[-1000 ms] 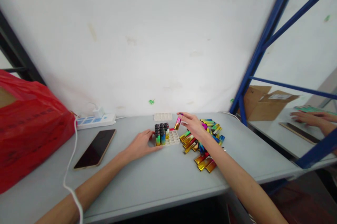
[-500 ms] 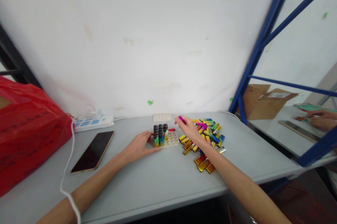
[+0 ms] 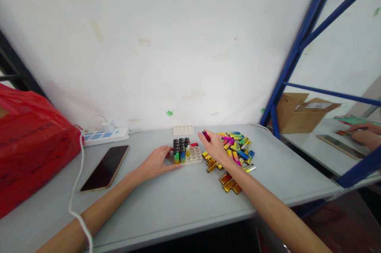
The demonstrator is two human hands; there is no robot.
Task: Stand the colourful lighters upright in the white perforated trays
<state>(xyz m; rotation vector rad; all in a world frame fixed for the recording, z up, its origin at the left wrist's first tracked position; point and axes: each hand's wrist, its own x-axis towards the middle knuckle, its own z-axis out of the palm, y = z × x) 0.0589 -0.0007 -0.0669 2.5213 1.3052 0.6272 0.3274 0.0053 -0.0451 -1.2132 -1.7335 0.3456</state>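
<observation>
My left hand [image 3: 159, 161] curves round the left end of a pale moulded tray [image 3: 195, 155], its thumb along the front and its fingers at the back left corner. Several metallic lighters [image 3: 177, 157] with black tops stand upright in rows in the tray's left part. The cups on its right side show bare, and a red lighter [image 3: 194, 144] lies at the back edge. Above and right of the tray, my right hand [image 3: 214, 146] is closed on a purple-pink lighter [image 3: 206, 136]. Beneath and beyond that hand spreads a loose pile of shiny multicoloured lighters [image 3: 235, 152].
A second pale tray [image 3: 183, 130] lies by the wall. On the left are a phone [image 3: 105, 169], a power strip [image 3: 108, 137], a white cable [image 3: 73, 193] and a red bag [image 3: 35, 146]. Beyond the blue frame [image 3: 285, 70] are a cardboard box [image 3: 303, 114] and another person's hands [image 3: 366, 134].
The lighter in my right hand has turned, its dark end now tipped more toward me. My left hand stays at the tray. The view has shifted slightly.
</observation>
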